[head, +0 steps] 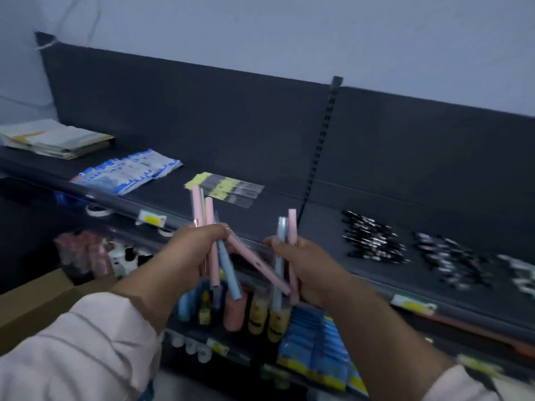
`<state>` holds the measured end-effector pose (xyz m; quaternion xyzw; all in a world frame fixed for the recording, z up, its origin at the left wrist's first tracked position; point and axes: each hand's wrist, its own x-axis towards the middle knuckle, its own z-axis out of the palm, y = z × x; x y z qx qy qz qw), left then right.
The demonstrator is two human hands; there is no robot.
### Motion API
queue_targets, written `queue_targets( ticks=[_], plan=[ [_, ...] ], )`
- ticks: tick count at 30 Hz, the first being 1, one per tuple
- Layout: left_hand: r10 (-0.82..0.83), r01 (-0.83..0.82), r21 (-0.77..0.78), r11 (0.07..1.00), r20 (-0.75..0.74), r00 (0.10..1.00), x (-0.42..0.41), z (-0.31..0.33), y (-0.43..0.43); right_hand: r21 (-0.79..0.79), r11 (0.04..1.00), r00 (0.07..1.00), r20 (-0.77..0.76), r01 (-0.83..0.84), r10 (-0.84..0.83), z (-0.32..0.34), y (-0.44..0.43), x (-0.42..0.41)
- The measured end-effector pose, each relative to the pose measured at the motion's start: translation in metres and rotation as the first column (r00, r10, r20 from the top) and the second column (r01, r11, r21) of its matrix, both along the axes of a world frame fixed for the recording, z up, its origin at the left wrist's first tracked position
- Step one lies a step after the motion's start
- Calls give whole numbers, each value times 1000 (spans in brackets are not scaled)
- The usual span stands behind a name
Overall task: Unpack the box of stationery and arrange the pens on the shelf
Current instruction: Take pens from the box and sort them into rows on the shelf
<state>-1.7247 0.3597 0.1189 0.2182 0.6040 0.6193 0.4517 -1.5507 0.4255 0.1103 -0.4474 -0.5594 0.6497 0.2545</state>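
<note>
L hand [194,250] & R hand [304,264] each grip pens [209,212] near-upright; shelf [260,221] lies just beyond, R looks closer.

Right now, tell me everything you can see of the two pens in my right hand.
The two pens are slim pastel sticks, one pale blue, one pink, seemingly plastic. The right hand grips them side by side, nearly upright, both ends sticking out of the fist. A slanted pink pen from the left hand crosses their lower ends. Behind lies the dark shelf.

Pink and blue pens [214,256] fanned upright in both hands before the dark shelf [289,209].
</note>
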Motion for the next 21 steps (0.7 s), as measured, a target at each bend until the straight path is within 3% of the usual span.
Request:
queue_targets(
  ticks=[3, 9, 16, 21],
  plan=[
    [-58, 58, 0, 998, 27, 998, 66, -2, 21, 4, 979, 979, -27, 204, -204, 0, 7, 83],
    [-161, 168, -35, 985, 151, 975, 210, -6, 54, -38, 850, 850, -41, 525, -526, 4, 13, 253],
    [-355, 367, -16, 930, 226, 907, 377, -11, 88, -46, 741, 738, -70, 670, -671, 0, 6, 404],
    [-485, 508, -64, 859, 215, 848, 458, -10, 106, -124, 669, 644, -190, 733, -741, 2, 14, 475]
  ],
)
